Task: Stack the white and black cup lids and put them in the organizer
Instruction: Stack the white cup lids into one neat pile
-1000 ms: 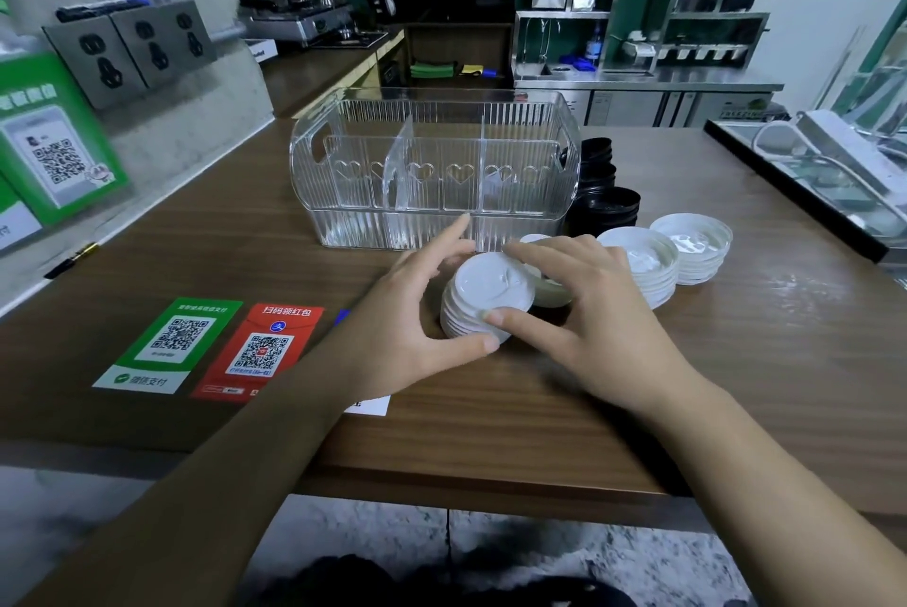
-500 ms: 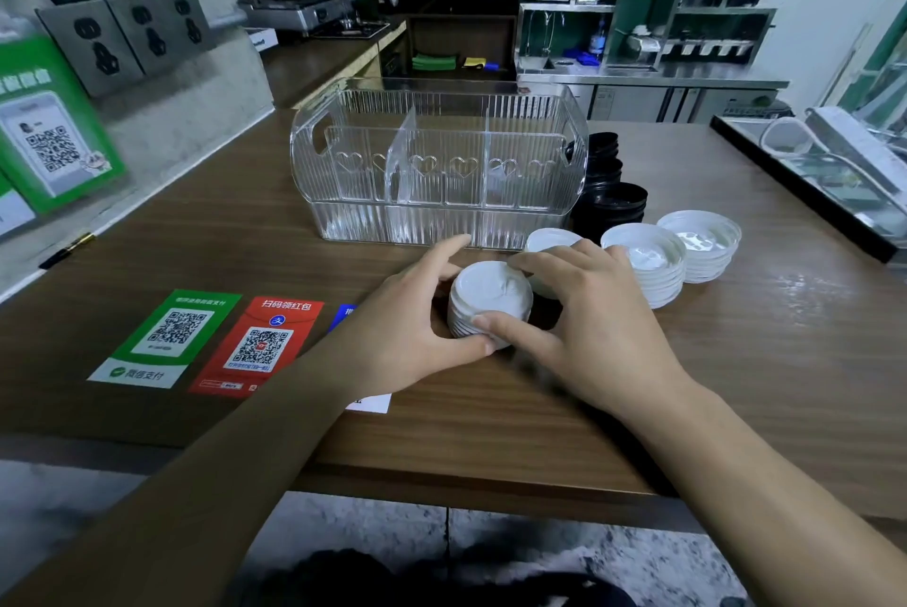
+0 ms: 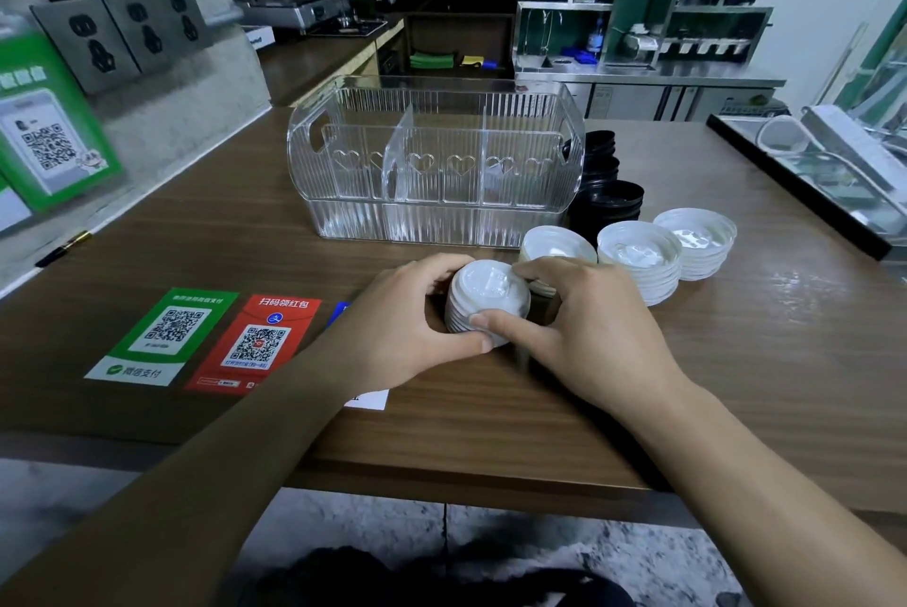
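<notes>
Both hands are on it: the left hand (image 3: 397, 326) and the right hand (image 3: 584, 336) cup a stack of white lids (image 3: 486, 299) on the near part of the wooden counter (image 3: 736, 361), fingers curled and clamped around its sides. Just beyond sits the clear organizer (image 3: 437, 164), its compartments bare. To the right, three more white lid stacks (image 3: 638, 263) line up, with black lids (image 3: 606, 199) piled at the organizer's right end.
</notes>
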Demonstrator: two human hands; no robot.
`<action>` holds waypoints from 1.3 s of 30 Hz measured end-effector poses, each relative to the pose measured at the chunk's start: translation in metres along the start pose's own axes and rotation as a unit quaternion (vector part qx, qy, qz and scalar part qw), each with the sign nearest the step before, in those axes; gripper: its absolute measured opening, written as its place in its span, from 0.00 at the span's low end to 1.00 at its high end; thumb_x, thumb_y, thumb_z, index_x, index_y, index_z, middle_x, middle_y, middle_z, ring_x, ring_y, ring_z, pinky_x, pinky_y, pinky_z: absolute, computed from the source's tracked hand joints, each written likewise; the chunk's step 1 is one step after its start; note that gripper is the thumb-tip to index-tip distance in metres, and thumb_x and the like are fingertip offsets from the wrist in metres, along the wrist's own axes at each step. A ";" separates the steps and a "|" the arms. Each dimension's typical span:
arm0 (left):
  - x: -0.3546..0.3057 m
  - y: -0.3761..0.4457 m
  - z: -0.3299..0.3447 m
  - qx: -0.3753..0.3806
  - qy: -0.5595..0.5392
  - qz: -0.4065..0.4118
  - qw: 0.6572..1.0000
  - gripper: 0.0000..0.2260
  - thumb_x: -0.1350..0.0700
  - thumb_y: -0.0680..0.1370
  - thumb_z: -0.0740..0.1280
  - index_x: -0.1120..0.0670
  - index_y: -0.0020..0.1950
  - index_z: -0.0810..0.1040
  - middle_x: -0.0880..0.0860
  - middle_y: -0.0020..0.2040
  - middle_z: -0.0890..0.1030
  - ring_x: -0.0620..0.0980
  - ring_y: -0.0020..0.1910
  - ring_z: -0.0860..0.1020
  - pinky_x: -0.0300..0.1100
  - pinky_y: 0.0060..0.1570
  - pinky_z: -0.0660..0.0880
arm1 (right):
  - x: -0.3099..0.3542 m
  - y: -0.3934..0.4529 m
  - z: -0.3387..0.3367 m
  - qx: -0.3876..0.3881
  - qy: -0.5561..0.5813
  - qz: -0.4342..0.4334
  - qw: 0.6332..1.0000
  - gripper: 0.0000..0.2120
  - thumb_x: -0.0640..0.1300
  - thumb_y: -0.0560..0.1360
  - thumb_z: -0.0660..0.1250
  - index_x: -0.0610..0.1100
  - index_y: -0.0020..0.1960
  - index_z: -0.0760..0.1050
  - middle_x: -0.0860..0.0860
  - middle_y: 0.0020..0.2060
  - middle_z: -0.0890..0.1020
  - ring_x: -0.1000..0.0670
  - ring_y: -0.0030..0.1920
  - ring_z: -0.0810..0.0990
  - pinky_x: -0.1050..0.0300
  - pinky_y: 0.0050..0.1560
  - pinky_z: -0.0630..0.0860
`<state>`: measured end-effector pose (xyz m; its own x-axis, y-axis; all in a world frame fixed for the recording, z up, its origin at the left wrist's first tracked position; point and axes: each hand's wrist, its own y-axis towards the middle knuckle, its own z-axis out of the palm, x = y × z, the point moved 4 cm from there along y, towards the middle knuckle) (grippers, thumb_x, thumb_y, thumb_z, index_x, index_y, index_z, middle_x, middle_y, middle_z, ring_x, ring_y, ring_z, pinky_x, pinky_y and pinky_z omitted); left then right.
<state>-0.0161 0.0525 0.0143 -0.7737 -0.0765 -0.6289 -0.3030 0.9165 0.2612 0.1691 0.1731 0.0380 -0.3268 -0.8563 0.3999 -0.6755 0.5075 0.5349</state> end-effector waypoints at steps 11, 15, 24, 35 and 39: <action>0.000 -0.001 0.000 -0.010 -0.015 0.004 1.000 0.39 0.38 0.72 0.86 0.36 0.81 0.76 0.29 0.67 0.83 0.33 0.71 0.79 0.40 0.74 0.75 | -0.003 -0.001 0.002 0.013 0.042 -0.002 0.999 0.31 0.72 0.71 0.77 0.51 0.64 0.85 0.54 0.51 0.88 0.50 0.51 0.86 0.44 0.52 0.83; 0.000 0.000 0.001 0.006 -0.013 0.007 1.000 0.33 0.39 0.75 0.84 0.36 0.78 0.77 0.33 0.67 0.84 0.38 0.71 0.79 0.50 0.74 0.77 | -0.002 -0.001 -0.005 0.006 0.067 -0.007 0.998 0.26 0.66 0.75 0.78 0.51 0.65 0.85 0.55 0.49 0.89 0.52 0.48 0.87 0.47 0.53 0.82; 0.000 0.000 -0.001 -0.006 -0.046 0.000 0.999 0.42 0.38 0.75 0.84 0.40 0.86 0.71 0.32 0.75 0.77 0.27 0.74 0.73 0.24 0.70 0.68 | -0.041 0.008 -0.016 -0.098 -0.097 -0.018 0.990 0.09 0.47 0.76 0.80 0.48 0.55 0.89 0.52 0.53 0.85 0.40 0.51 0.77 0.40 0.54 0.72; 0.002 0.001 -0.001 -0.004 -0.097 -0.001 0.995 0.25 0.47 0.81 0.81 0.42 0.78 0.80 0.35 0.67 0.86 0.39 0.70 0.82 0.48 0.76 0.77 | -0.041 0.009 -0.004 -0.056 -0.120 -0.014 0.991 0.06 0.40 0.76 0.79 0.48 0.44 0.85 0.52 0.45 0.84 0.41 0.47 0.76 0.44 0.52 0.64; 0.001 0.000 -0.002 -0.004 -0.106 0.001 0.994 0.23 0.49 0.81 0.82 0.43 0.75 0.82 0.36 0.65 0.88 0.40 0.69 0.84 0.51 0.76 0.78 | -0.041 0.008 -0.002 -0.050 -0.120 -0.008 0.991 0.08 0.42 0.78 0.77 0.48 0.44 0.80 0.52 0.44 0.83 0.41 0.47 0.75 0.42 0.51 0.66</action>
<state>-0.0180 0.0518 0.0155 -0.6399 0.0096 -0.7684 -0.3077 0.9130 0.2677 0.1781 0.2124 0.0279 -0.4719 -0.8567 0.2083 -0.6173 0.4897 0.6157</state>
